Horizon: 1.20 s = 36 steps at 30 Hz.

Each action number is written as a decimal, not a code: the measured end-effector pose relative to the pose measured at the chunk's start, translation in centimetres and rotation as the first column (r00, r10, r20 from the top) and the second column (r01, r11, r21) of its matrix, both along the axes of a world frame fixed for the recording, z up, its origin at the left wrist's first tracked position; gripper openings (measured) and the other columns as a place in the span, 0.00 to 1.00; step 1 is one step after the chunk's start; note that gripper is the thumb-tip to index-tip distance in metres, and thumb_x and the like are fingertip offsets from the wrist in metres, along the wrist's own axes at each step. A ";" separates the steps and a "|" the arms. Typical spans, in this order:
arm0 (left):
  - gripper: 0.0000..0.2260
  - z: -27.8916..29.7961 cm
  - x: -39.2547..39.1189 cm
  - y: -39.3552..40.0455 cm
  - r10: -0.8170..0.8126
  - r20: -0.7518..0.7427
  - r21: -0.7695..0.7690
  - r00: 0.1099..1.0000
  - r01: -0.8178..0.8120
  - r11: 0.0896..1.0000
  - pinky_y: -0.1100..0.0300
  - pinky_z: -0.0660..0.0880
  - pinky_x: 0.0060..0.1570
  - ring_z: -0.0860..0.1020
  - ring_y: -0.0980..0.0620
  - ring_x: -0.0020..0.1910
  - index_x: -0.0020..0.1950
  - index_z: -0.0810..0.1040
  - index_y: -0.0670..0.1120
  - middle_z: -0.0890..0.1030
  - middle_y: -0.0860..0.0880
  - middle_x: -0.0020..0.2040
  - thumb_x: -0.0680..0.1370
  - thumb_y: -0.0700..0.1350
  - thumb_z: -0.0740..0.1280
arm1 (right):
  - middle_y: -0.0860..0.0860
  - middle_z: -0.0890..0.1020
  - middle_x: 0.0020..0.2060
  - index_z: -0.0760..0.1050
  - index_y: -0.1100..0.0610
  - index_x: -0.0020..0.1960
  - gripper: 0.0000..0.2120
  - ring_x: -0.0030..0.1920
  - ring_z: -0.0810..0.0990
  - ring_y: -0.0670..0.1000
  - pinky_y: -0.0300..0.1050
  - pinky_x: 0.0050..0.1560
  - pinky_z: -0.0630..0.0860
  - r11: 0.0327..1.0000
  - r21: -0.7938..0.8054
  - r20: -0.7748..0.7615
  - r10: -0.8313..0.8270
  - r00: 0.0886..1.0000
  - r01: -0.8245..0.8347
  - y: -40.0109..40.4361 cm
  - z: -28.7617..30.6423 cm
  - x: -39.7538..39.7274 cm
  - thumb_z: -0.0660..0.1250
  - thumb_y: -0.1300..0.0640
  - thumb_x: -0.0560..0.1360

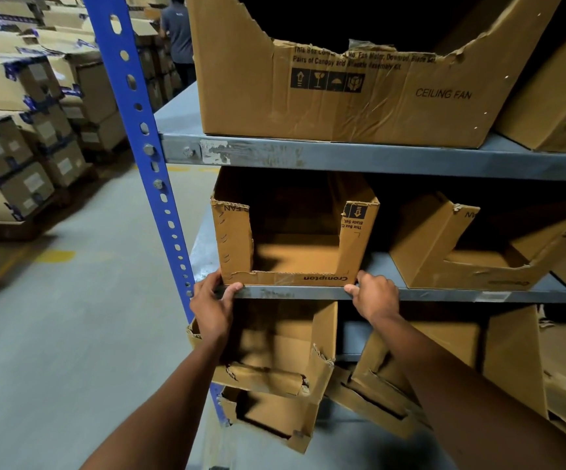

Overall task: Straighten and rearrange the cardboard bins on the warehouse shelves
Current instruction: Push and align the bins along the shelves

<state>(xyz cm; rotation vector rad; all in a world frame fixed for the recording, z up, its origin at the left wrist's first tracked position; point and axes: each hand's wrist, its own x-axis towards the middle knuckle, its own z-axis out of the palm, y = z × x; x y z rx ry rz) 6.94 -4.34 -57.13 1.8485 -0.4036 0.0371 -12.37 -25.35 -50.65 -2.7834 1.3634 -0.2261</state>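
Cut-front cardboard bin [293, 232] seated at front lip of middle shelf [410, 295], just right of blue upright [145, 144]. Lower corners pinched: left hand [214, 301] at left corner, right hand [374, 295] at right, thumbs on shelf lip. Risk judged: uneven pull skews bin; thin front strip tears. Bin empty, print inverted, edges ragged. Neighbouring bin [458, 245] to its right sits angled.

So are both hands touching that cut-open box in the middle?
Touching. The head view shows the left hand and right hand at the Crompton bin's bottom front corners, each thumb pressed against its lower edge.
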 end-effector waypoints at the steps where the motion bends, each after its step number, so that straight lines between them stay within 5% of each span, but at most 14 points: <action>1: 0.15 -0.1 0.1 0.1 -0.005 -0.006 -0.004 1.000 0.005 1.000 0.57 0.73 0.56 0.75 0.53 0.53 0.60 0.80 0.49 0.80 0.49 0.56 0.74 0.49 0.73 | 0.54 0.82 0.49 0.75 0.55 0.55 0.15 0.52 0.79 0.56 0.47 0.50 0.73 1.000 0.000 0.001 0.000 1.000 0.000 0.0 -0.1 0.0 0.61 0.44 0.79; 9: 0.14 0.4 0.6 0.4 -0.051 -0.052 -0.016 0.997 0.050 0.999 0.56 0.76 0.56 0.78 0.53 0.53 0.58 0.80 0.48 0.81 0.51 0.54 0.73 0.46 0.73 | 0.54 0.82 0.50 0.75 0.56 0.56 0.14 0.52 0.79 0.56 0.47 0.50 0.73 1.000 0.001 0.002 -0.009 1.000 0.009 0.1 -0.1 0.1 0.60 0.46 0.80; 14: 0.14 1.7 0.5 1.3 -0.128 -0.050 0.090 0.991 0.132 0.987 0.56 0.75 0.57 0.78 0.54 0.51 0.58 0.79 0.47 0.81 0.52 0.52 0.74 0.36 0.71 | 0.55 0.78 0.55 0.74 0.58 0.59 0.12 0.58 0.76 0.57 0.47 0.58 0.72 0.977 0.212 0.142 -0.023 0.990 -0.008 0.9 -0.7 -0.1 0.66 0.55 0.77; 19: 0.24 3.0 0.2 2.6 -0.261 -0.085 0.235 0.962 0.274 0.933 0.50 0.73 0.62 0.75 0.48 0.60 0.69 0.69 0.49 0.77 0.49 0.61 0.75 0.34 0.68 | 0.55 0.72 0.62 0.61 0.56 0.71 0.28 0.65 0.69 0.57 0.52 0.66 0.68 0.927 0.373 0.158 -0.030 0.987 -0.032 2.4 0.1 -1.6 0.68 0.60 0.75; 24: 0.19 3.3 -6.3 3.2 0.034 0.059 0.358 0.998 -0.053 0.932 0.47 0.72 0.59 0.74 0.44 0.56 0.62 0.71 0.44 0.76 0.43 0.56 0.73 0.38 0.69 | 0.58 0.75 0.59 0.49 0.51 0.76 0.35 0.64 0.72 0.59 0.52 0.60 0.73 0.940 0.340 0.146 -0.072 0.987 0.018 5.2 0.0 -4.4 0.66 0.58 0.76; 29: 0.23 3.8 -14.4 -0.7 -0.306 0.184 0.345 0.934 0.230 0.910 0.56 0.69 0.61 0.71 0.52 0.59 0.67 0.68 0.47 0.74 0.49 0.59 0.73 0.41 0.70 | 0.58 0.73 0.63 0.46 0.52 0.78 0.41 0.66 0.71 0.59 0.51 0.63 0.72 0.950 0.313 0.104 -0.038 0.994 0.003 5.6 -0.2 -8.8 0.68 0.58 0.75; 33: 0.25 5.9 -19.9 -4.6 -0.605 0.166 0.377 0.779 0.517 0.769 0.53 0.73 0.60 0.75 0.54 0.57 0.70 0.62 0.53 0.76 0.53 0.56 0.76 0.41 0.66 | 0.58 0.76 0.58 0.47 0.51 0.77 0.40 0.61 0.74 0.59 0.50 0.59 0.74 0.952 0.305 0.117 -0.063 0.991 0.025 4.5 1.3 -13.8 0.67 0.59 0.73; 36: 0.28 7.2 -24.2 -7.2 -0.706 0.202 0.453 0.679 0.574 0.682 0.51 0.73 0.58 0.76 0.51 0.57 0.73 0.58 0.55 0.78 0.50 0.57 0.76 0.43 0.65 | 0.58 0.76 0.58 0.50 0.53 0.76 0.37 0.61 0.74 0.59 0.49 0.59 0.73 0.961 0.275 0.127 -0.076 0.989 0.038 3.2 2.3 -18.3 0.66 0.58 0.74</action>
